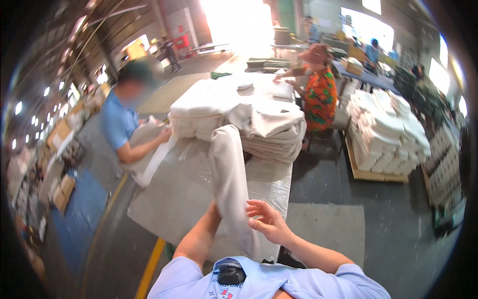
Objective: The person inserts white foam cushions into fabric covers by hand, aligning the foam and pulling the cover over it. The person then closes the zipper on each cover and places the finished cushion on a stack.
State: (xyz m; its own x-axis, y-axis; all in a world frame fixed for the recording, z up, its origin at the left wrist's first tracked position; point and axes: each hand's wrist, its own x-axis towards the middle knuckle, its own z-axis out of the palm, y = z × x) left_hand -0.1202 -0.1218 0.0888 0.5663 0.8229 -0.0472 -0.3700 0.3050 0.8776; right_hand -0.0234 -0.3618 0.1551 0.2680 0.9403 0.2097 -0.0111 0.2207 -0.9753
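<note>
A long, pale beige cloth hangs in a narrow, loosely folded length in front of my chest, over the near part of the table. Its lower end is blurred. My left hand reaches in behind the cloth's left edge, so its fingers are hidden. At the opposite edge, my right hand has its fingers apart, with the fingertips close to the fabric; whether they touch it I cannot tell. Just beyond, a thick stack of beige cloths lies on the table beside a stack of white cloths.
A person in blue handles cloth at the table's left side. Another in an orange patterned top stands at its far right. White cloths are piled on a low base to the right. Yellow lines mark the floor.
</note>
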